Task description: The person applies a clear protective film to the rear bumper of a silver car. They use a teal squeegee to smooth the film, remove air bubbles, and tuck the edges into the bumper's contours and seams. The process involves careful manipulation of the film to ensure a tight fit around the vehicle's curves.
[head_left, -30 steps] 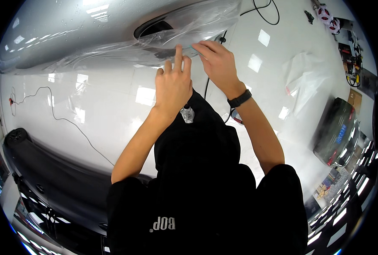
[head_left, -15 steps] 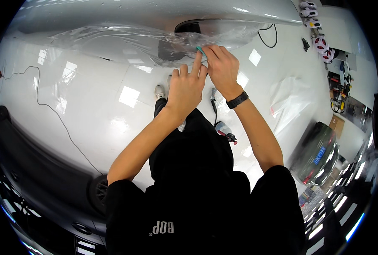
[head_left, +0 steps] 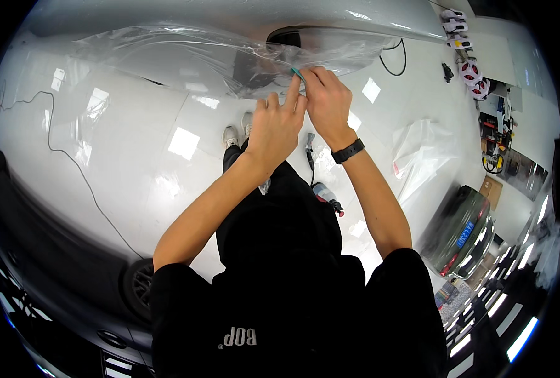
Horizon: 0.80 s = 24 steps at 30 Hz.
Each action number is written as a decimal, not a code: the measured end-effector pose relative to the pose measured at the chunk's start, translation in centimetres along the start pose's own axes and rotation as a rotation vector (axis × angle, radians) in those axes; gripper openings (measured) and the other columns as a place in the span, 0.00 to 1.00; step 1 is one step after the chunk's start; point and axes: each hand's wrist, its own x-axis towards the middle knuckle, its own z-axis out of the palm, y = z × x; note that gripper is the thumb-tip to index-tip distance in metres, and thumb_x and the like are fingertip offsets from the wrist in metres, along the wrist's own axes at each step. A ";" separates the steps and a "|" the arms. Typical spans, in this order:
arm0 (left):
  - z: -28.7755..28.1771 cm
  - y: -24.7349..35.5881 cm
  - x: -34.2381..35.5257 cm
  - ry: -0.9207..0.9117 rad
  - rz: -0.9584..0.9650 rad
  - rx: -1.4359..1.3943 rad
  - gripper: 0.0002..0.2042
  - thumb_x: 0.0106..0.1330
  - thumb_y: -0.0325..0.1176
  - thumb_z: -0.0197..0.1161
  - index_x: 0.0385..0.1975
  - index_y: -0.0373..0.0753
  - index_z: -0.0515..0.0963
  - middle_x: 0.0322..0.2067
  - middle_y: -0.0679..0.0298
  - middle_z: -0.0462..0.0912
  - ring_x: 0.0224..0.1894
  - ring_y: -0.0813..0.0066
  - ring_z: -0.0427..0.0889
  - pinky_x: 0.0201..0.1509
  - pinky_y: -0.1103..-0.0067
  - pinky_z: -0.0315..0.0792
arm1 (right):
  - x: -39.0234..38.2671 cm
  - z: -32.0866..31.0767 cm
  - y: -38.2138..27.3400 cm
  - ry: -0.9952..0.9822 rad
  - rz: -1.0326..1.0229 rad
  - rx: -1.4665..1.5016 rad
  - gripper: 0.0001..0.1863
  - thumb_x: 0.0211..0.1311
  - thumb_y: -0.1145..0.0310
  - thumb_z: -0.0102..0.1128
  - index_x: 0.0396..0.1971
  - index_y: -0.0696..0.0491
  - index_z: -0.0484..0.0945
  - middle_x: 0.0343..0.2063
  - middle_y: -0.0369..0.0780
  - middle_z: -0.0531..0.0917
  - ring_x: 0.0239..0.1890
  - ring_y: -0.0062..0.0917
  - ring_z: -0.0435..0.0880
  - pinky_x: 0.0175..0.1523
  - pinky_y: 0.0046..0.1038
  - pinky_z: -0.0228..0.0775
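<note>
On your side of the dark oval opening (head_left: 284, 38) in the silver car body (head_left: 198, 14), your right hand (head_left: 330, 104) pinches a slim teal tool (head_left: 298, 74), slanted leftward toward that opening against clear plastic film (head_left: 166, 53); your left hand (head_left: 275, 129) (grip unclear) points close beside.

Car workshop: dark car (head_left: 59, 258), greenish car (head_left: 451, 220) (farther off), cable (head_left: 89, 185) across floor (head_left: 138, 170).

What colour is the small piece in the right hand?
Teal green. The small piece in the right hand shows best in the head view.
</note>
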 end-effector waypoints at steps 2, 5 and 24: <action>0.1 0.2 -0.3 0.006 -0.002 -0.003 0.19 0.51 0.27 0.67 0.46 0.34 0.77 0.68 0.53 0.71 0.34 0.61 0.81 0.34 0.71 0.74 | 0.1 0.0 0.2 -0.021 -0.030 -0.007 0.18 0.43 0.76 0.67 0.40 0.54 0.83 0.35 0.35 0.82 0.35 0.28 0.83 0.33 0.30 0.76; -0.1 0.3 -0.7 0.019 0.008 0.027 0.19 0.51 0.27 0.67 0.45 0.34 0.77 0.67 0.52 0.72 0.35 0.60 0.82 0.35 0.71 0.75 | 0.3 -0.2 0.0 -0.034 -0.082 -0.068 0.16 0.45 0.74 0.67 0.39 0.54 0.83 0.35 0.35 0.83 0.35 0.28 0.83 0.33 0.29 0.75; 0.3 0.1 -0.9 0.016 0.019 0.030 0.20 0.50 0.28 0.67 0.46 0.34 0.76 0.68 0.52 0.70 0.37 0.57 0.82 0.39 0.68 0.76 | 0.4 -0.2 0.3 -0.059 -0.124 -0.070 0.18 0.46 0.74 0.66 0.42 0.55 0.82 0.39 0.36 0.84 0.36 0.31 0.84 0.34 0.30 0.77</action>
